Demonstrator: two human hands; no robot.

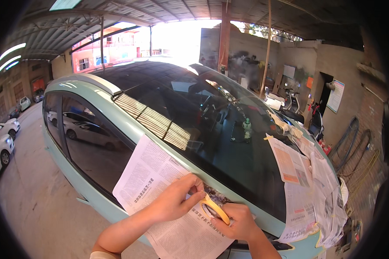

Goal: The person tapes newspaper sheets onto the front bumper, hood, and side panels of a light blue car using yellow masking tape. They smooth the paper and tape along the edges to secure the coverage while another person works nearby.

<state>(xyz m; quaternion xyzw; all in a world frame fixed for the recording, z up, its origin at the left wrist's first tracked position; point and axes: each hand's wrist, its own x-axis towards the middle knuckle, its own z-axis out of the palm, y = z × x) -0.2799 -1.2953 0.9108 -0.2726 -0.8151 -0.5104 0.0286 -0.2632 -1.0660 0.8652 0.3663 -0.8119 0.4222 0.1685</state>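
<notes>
our right hand (237,221) grips a roll of yellow tape (219,210) while our left thumb and finger pinch together at its upper end, seemingly to pull the strip taut, above a newspaper sheet (145,170) laid against the pale green car's (212,174) side. more newspaper (294,203) covers its front, probably as shielding; the sheets carry dense columns and bolder headlines, while a wall poster (336,96) is too small to read.

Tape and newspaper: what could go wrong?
The newspaper sheet could slip: I see no tape at its upper corner, and the left hand and right hand are both at the yellow tape roll. Tape might also stick to the paper in the wrong spot, as the roll overlaps it in view.
</notes>
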